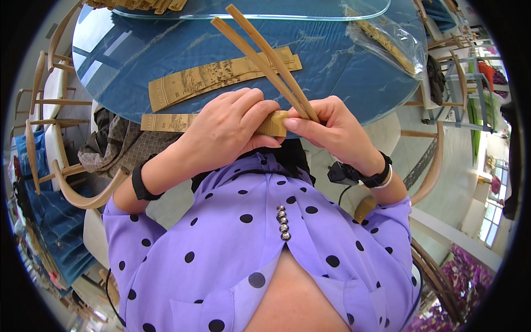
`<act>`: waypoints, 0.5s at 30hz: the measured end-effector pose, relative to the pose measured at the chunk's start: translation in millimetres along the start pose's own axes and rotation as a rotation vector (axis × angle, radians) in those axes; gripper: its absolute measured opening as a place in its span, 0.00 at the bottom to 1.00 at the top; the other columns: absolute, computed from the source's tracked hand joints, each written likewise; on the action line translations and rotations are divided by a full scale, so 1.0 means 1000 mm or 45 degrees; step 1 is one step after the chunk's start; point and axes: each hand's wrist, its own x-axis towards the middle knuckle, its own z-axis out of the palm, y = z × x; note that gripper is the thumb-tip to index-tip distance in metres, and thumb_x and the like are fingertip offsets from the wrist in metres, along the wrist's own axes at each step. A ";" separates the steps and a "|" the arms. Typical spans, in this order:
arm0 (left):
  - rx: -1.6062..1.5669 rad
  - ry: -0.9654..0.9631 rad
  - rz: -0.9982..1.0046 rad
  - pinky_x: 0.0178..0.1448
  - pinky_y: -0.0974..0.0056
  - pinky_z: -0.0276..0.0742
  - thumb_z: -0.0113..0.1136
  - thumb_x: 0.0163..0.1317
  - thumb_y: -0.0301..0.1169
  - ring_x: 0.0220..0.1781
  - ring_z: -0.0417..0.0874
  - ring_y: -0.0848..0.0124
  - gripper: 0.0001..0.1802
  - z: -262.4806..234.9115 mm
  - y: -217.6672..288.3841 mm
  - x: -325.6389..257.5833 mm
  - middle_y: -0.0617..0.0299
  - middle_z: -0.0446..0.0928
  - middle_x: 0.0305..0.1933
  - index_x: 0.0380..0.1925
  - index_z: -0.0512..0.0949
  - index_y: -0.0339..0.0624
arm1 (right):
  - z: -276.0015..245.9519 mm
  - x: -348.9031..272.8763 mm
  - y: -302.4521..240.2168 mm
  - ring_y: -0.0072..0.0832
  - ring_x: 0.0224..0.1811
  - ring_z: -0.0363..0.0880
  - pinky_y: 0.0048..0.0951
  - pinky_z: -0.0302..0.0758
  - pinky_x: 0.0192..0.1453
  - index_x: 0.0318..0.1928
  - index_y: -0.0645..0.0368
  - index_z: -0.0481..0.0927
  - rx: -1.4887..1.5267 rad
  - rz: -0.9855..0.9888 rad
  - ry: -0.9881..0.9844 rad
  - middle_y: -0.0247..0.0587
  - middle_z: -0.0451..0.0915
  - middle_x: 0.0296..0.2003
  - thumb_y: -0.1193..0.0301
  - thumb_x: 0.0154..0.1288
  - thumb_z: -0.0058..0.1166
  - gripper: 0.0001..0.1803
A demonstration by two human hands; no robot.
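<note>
My left hand point(227, 124) wraps over a brown printed paper chopstick sleeve point(166, 122) at the table's near edge. The sleeve's left part sticks out past the wrist, and its right end shows beyond the fingers. My right hand point(334, 130) is closed around the lower ends of a pair of wooden chopsticks point(278, 66), which slant up and to the left. The right thumb meets the sleeve's right end; whether the stick tips enter it cannot be seen. Just beyond my hands, several similar flat sleeves point(215, 77) lie overlapped on the blue table point(121, 61).
A clear glass tier point(310, 17) rises at the table's far side, with a bundle of wooden sticks point(149, 4) at far left. Clear plastic wrap point(406, 47) around brown sleeves lies far right. Wooden chairs point(91, 193) and a patterned cloth item point(130, 144) stand close at left.
</note>
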 end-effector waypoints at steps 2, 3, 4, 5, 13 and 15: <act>-0.017 -0.038 -0.012 0.47 0.57 0.75 0.67 0.60 0.47 0.43 0.77 0.58 0.28 0.000 0.001 0.001 0.56 0.71 0.41 0.51 0.74 0.38 | 0.001 0.002 0.005 0.08 0.31 0.70 0.17 0.67 0.33 0.48 0.68 0.87 0.018 -0.025 0.037 0.24 0.81 0.29 0.70 0.73 0.62 0.13; -0.026 -0.057 -0.017 0.46 0.57 0.75 0.67 0.60 0.47 0.42 0.77 0.58 0.28 0.000 0.002 0.001 0.56 0.70 0.41 0.51 0.73 0.38 | 0.002 0.002 0.007 0.09 0.30 0.70 0.17 0.67 0.33 0.48 0.68 0.88 0.027 -0.037 0.055 0.24 0.80 0.29 0.70 0.72 0.63 0.13; -0.031 -0.058 0.000 0.46 0.57 0.75 0.68 0.59 0.46 0.42 0.77 0.58 0.28 0.000 0.002 0.001 0.56 0.70 0.41 0.51 0.73 0.38 | 0.001 0.004 0.013 0.09 0.31 0.71 0.17 0.68 0.34 0.48 0.68 0.88 0.036 -0.055 0.046 0.25 0.81 0.29 0.70 0.72 0.63 0.12; -0.036 -0.059 0.017 0.45 0.57 0.75 0.68 0.59 0.46 0.41 0.77 0.59 0.28 0.002 0.001 0.002 0.57 0.70 0.41 0.51 0.73 0.39 | -0.001 0.006 0.019 0.09 0.32 0.72 0.17 0.69 0.35 0.47 0.68 0.88 0.046 -0.073 0.038 0.26 0.82 0.30 0.71 0.71 0.64 0.12; -0.045 -0.159 0.014 0.45 0.58 0.75 0.70 0.57 0.43 0.42 0.78 0.61 0.27 0.008 -0.006 0.006 0.58 0.71 0.41 0.51 0.74 0.40 | -0.007 0.014 0.026 0.12 0.34 0.79 0.17 0.76 0.42 0.43 0.68 0.87 0.035 -0.082 0.037 0.31 0.85 0.32 0.73 0.68 0.66 0.10; -0.037 -0.225 -0.014 0.48 0.57 0.77 0.73 0.53 0.42 0.43 0.78 0.58 0.30 0.010 -0.007 0.006 0.56 0.72 0.42 0.53 0.75 0.39 | -0.005 0.016 0.027 0.12 0.31 0.76 0.18 0.74 0.37 0.40 0.68 0.87 0.061 -0.083 0.077 0.30 0.84 0.29 0.73 0.67 0.66 0.08</act>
